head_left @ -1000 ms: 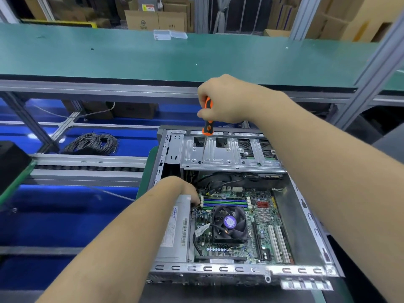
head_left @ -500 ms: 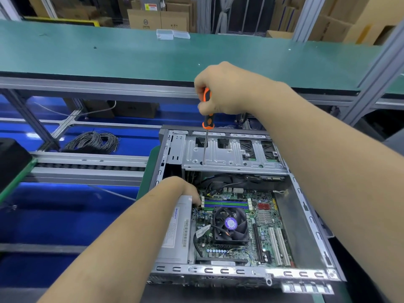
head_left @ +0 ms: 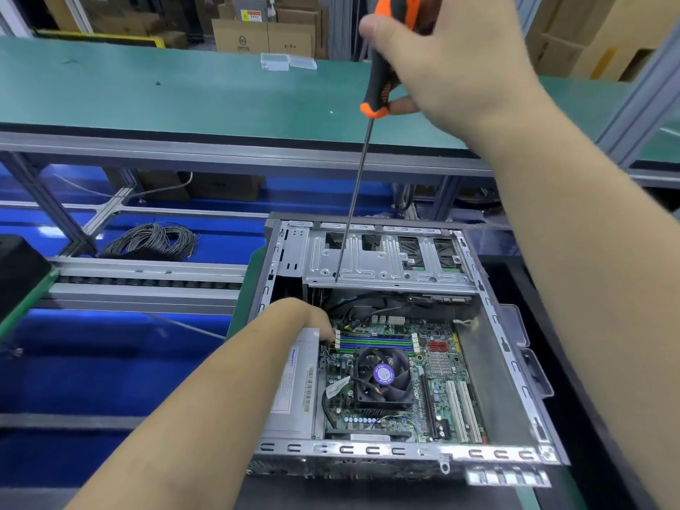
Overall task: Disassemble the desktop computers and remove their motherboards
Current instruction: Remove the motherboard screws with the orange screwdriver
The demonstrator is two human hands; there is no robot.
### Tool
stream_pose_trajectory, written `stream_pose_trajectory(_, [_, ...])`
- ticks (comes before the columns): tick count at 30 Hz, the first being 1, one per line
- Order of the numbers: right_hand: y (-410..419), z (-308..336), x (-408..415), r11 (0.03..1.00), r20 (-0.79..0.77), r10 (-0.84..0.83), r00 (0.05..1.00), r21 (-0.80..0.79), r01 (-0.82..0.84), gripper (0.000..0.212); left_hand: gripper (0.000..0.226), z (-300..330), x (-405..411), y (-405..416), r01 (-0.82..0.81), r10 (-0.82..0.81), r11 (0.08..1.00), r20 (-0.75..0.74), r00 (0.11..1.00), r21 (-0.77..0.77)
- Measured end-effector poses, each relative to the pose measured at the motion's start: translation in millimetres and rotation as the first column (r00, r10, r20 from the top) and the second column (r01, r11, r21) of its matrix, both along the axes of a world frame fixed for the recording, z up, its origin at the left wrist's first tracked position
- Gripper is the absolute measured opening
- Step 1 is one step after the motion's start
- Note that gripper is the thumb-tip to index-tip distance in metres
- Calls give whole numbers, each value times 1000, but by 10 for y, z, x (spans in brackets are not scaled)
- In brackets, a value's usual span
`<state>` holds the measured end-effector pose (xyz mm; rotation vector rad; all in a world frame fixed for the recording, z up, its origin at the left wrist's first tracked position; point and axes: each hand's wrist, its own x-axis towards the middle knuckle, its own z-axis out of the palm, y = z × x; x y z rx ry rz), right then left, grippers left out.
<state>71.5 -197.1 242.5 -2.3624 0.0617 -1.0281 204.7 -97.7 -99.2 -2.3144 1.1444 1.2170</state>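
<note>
An opened desktop case [head_left: 493,318] lies on its side before me. Inside it sits the green motherboard [head_left: 438,366] with a black CPU fan [head_left: 382,377] and a grey power supply [head_left: 294,392] at its left. My right hand [head_left: 452,53] grips an orange-and-black screwdriver [head_left: 379,79] high up; its long shaft slants down and the tip meets the silver drive cage [head_left: 390,263] at its front left. My left hand [head_left: 312,318] reaches inside the case by the power supply's far corner and the memory slots; its fingers are hidden.
A green conveyor belt [head_left: 147,90] runs across the back, with a clear plastic box [head_left: 287,62] on it and cardboard boxes [head_left: 265,35] behind. A coil of grey cable [head_left: 154,241] lies on the blue surface at left. A black object [head_left: 18,274] sits at far left.
My right hand has risen with the screwdriver, and the view has moved closer. The shaft now shows at full length, tip still on the drive cage. The left hand has stayed in place.
</note>
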Motion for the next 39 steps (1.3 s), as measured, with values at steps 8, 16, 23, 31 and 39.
stream_pose_trajectory(8, [-67, -473, -254, 996, -77, -18, 997, 86, 24, 33, 48, -58, 54, 13, -41, 41, 999, -25, 999, 2])
stream_pose_trajectory(16, [-38, -1079, -333, 985, -65, 87, 994, 158, -76, 33, 63, -79, 84, 35, -33, 34, 999, -25, 999, 36])
stream_pose_trajectory(23, [11, -1313, -399, 971, -45, 165, 985, 183, -154, 31, 61, -74, 90, 13, -8, 8, 1000, -21, 1000, 19])
stream_pose_trajectory(31, [80, -1548, -481, 982, 12, 127, 992, 142, -127, 32, 61, -22, 63, 21, -25, 25, 1000, -30, 999, 8])
stream_pose_trajectory(39, [71, -1539, -489, 979, 28, 114, 993, 165, -117, 31, 64, -15, 55, 23, 13, -12, 1000, -29, 1000, 24])
